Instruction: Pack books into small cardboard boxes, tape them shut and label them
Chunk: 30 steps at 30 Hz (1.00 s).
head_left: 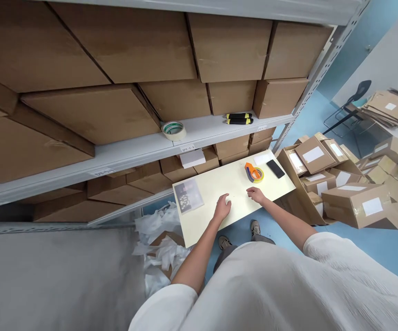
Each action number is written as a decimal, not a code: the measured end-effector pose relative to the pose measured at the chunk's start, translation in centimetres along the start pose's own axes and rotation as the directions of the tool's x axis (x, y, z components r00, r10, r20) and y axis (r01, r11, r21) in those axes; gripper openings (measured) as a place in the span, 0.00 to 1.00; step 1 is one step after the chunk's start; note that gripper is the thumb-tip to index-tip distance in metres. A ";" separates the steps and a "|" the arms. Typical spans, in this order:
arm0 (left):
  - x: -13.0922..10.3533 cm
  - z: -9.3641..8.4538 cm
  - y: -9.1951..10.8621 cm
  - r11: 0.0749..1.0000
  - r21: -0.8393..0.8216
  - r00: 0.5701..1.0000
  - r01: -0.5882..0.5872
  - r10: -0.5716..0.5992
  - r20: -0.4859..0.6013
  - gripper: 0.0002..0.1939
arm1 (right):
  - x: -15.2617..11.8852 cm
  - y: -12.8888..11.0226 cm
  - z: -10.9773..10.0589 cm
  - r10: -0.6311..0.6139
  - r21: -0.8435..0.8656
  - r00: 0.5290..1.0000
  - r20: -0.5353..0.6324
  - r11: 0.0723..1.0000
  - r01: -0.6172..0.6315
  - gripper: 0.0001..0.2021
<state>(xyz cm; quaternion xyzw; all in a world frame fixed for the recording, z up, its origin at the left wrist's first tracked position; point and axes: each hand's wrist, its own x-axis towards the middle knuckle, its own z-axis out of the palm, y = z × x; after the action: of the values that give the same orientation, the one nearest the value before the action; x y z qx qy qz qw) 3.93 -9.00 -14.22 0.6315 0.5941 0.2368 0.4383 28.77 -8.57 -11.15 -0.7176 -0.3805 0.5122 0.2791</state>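
Note:
Both hands are over a pale cream tabletop (212,188) in front of me. My left hand (222,207) is near the middle of the table, its fingers curved and its thumb apart, with nothing in it. My right hand (256,195) reaches in from the right; its fingers are loosely stretched and no object shows in them. Just beyond the right hand lies an orange tape dispenser (251,169) with a yellow tape roll (260,176). A black phone (275,169) rests to the right of it. To the left of my left hand is a clear plastic bag (188,195) with a dark print.
Metal shelving (205,133) full of cardboard boxes (229,48) rises behind the table. A tape roll (174,130) and black-yellow utility knives (239,118) lie on it. A large carton (291,202) of labelled boxes stands at right, crumpled white plastic (164,248) at left.

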 end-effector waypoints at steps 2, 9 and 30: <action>0.1 0.7 1.2 1.000 -0.009 1.000 0.003 -0.003 -0.003 0.24 | -0.2 0.1 -1.3 -0.013 0.011 1.000 0.016 1.000 0.012 0.10; -0.1 2.2 4.5 0.999 -0.040 0.999 0.003 -0.005 -0.045 0.24 | 0.5 -0.3 -4.6 -0.057 0.010 0.996 0.074 0.998 0.057 0.09; -28.2 3.3 -2.3 0.899 -0.350 0.637 0.265 -0.435 -0.637 0.20 | -9.4 0.3 11.9 -0.160 -0.160 0.646 0.747 0.899 0.408 0.06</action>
<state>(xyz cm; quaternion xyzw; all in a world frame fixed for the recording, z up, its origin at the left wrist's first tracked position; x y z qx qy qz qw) 0.27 -37.10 -11.54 0.3120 0.7958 0.4334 0.2854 15.87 -16.41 -10.26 -0.4252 -0.6441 0.6322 0.0683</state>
